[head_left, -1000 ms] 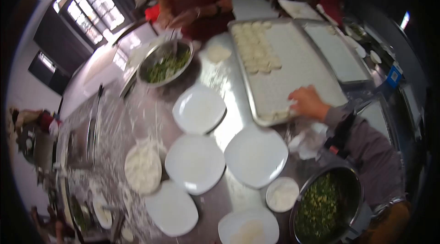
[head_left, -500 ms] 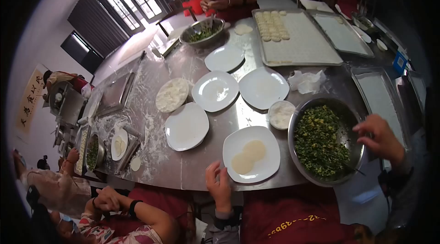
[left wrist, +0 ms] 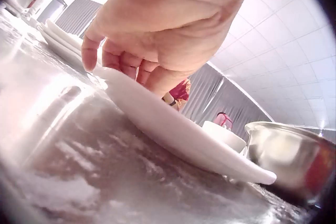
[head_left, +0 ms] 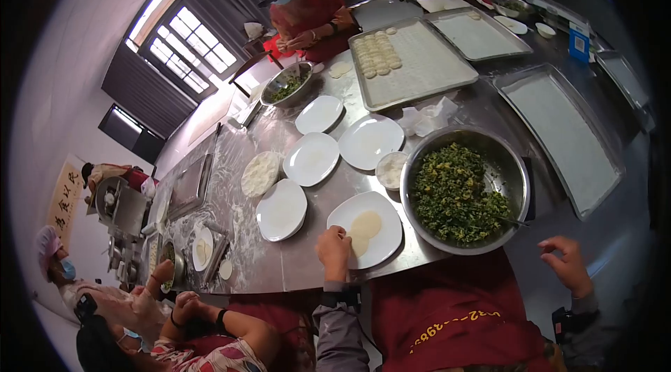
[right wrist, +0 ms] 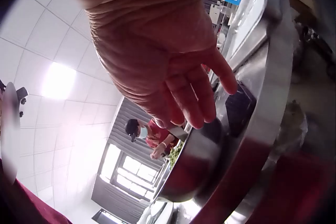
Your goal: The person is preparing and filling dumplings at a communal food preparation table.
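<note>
White plate [head_left: 388, 232], cream wrappers [head_left: 367, 222], green-yellow filling [head_left: 456, 194].

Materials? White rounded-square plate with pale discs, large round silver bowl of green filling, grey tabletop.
White plate: probably glazed ceramic, smooth and glossy, by its rim highlight; melamine possible.
Silver bowl: polished metal, likely stainless steel; its outer wall mirrors a red patch.
Grey tabletop: probably sheet metal, semi-gloss, by its streaky glare.

Reaches over the near edge of the grey metal bench [head_left: 300, 264] with bare left hand [head_left: 333, 253], bent at the fingers. Holds bare right hand [head_left: 569, 267] in the air off that edge, loosely bent at the fingers. Wears black straps [head_left: 340, 297] and grey sleeves [head_left: 341, 330].
</note>
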